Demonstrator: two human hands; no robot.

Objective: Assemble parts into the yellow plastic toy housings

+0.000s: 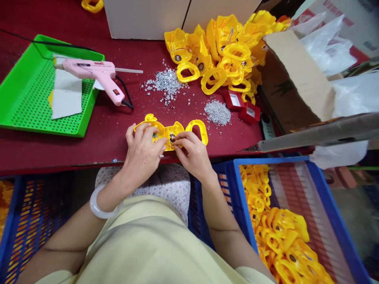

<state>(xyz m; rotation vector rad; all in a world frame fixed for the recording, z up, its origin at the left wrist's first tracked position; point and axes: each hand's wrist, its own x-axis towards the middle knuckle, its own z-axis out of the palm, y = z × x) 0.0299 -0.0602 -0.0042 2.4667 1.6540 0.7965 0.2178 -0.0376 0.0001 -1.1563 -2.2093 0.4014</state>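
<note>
A yellow plastic shell (175,130) with a loop handle lies near the table's front edge, its hollow side up. My left hand (143,148) is closed over the shell's left part, fingers curled on its rim. At the shell's middle, beside a dark round part (172,138), my right hand (191,152) pinches with thumb and fingertips. What sits in that pinch is too small to make out. Just beyond the shell are a heap of small screws (217,112) and a larger pile of silvery bits (167,83).
A pink glue gun (91,71) rests across a green tray (89,114) at left. Many yellow shells (219,43) are heaped at the back, near two small red boxes (249,113). A screwdriver-like tool (310,132) juts in from the right above a blue crate (245,209).
</note>
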